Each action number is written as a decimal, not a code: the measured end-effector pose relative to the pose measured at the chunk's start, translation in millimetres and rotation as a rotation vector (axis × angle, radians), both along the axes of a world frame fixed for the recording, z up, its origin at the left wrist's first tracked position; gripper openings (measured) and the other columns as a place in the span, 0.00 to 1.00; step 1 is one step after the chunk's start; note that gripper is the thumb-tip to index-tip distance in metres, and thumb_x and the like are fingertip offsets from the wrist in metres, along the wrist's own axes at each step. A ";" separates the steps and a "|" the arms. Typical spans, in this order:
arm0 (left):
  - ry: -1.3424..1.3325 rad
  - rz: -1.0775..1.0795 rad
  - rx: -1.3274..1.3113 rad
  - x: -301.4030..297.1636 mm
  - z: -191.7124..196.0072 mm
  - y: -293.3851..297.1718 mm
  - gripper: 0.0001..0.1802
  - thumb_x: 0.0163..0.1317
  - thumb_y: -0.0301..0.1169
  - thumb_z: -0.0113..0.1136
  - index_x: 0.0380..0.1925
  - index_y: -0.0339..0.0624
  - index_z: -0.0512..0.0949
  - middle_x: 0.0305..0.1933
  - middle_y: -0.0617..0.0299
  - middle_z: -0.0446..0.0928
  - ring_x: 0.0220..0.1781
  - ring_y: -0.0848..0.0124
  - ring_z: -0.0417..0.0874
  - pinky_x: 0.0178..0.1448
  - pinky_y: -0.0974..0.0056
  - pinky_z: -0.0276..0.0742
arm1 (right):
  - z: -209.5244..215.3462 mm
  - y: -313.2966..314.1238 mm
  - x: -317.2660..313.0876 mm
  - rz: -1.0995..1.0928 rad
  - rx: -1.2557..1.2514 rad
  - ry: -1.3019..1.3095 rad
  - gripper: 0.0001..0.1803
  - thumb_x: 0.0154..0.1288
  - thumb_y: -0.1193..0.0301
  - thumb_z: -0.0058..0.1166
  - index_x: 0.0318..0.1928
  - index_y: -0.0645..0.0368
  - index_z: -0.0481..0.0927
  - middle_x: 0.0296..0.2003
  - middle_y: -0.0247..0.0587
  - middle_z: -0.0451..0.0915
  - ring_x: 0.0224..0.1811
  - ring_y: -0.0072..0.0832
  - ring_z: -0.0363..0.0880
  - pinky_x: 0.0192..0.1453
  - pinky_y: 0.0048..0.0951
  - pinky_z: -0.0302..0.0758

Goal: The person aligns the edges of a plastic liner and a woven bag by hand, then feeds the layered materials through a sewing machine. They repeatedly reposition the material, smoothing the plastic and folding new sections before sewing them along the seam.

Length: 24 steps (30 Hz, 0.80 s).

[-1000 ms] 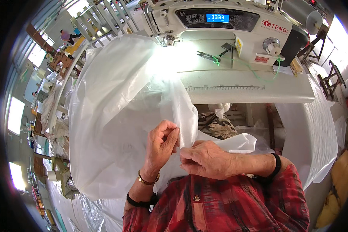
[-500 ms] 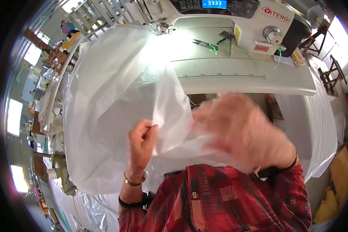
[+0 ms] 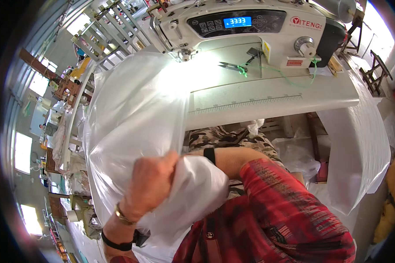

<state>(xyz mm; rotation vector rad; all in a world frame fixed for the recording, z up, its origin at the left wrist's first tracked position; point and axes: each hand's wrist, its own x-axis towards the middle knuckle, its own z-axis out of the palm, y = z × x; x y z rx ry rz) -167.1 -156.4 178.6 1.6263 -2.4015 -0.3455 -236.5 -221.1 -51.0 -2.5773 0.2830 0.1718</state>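
A large translucent white plastic sheet (image 3: 131, 105) runs from under the sewing machine's head (image 3: 184, 53) down toward my body. My left hand (image 3: 151, 182), somewhat blurred, is closed on a gathered edge of it. My right forearm reaches across to the left, a black band at its wrist. Only a sliver of my right hand (image 3: 194, 153) shows beside the left hand; its fingers are hidden by the sheet, which drapes in a fold (image 3: 197, 179) below them.
Black thread snips (image 3: 232, 67) with green thread lie on the machine bed (image 3: 267, 103), which carries a ruler strip. More white sheeting (image 3: 360, 144) hangs over the right side. A metal rack (image 3: 114, 35) stands at the back left. My camouflage-clad legs (image 3: 232, 138) show below the bed.
My right hand has swept left across my body and gone behind the sheet near my left hand. My left hand has moved lower and leftward. The view has tilted up, showing more of the machine.
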 end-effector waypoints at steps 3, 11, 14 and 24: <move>-0.135 -0.078 0.034 2.6 -35.2 9.0 0.03 0.59 0.24 0.53 0.30 0.37 0.71 0.21 0.46 0.75 0.26 0.45 0.80 0.31 0.48 0.75 | -23.9 -0.3 12.8 0.073 -0.008 0.067 0.30 0.66 0.64 0.53 0.66 0.59 0.67 0.48 0.62 0.79 0.52 0.51 0.78 0.56 0.45 0.72; -0.088 0.051 -0.121 1.1 -124.8 36.9 0.02 0.57 0.23 0.53 0.31 0.38 0.71 0.23 0.53 0.76 0.27 0.55 0.82 0.31 0.55 0.76 | 46.4 -52.0 -55.9 0.115 0.147 0.103 0.28 0.67 0.65 0.50 0.66 0.58 0.69 0.52 0.64 0.77 0.56 0.50 0.77 0.60 0.44 0.71; -0.047 0.141 -0.108 -2.0 -128.4 41.1 0.01 0.59 0.23 0.54 0.31 0.39 0.72 0.25 0.53 0.75 0.27 0.54 0.82 0.32 0.54 0.76 | 100.5 -88.5 -99.4 -0.075 -0.061 0.013 0.09 0.58 0.73 0.53 0.37 0.65 0.80 0.39 0.56 0.80 0.37 0.48 0.83 0.43 0.44 0.78; 0.168 0.272 -0.186 -24.7 -108.0 50.5 0.13 0.58 0.20 0.57 0.45 0.38 0.76 0.40 0.51 0.79 0.31 0.52 0.82 0.34 0.54 0.78 | 103.8 -178.5 -96.1 -0.238 -0.574 -0.314 0.10 0.63 0.75 0.48 0.45 0.54 0.72 0.46 0.37 0.75 0.34 0.38 0.83 0.35 0.40 0.79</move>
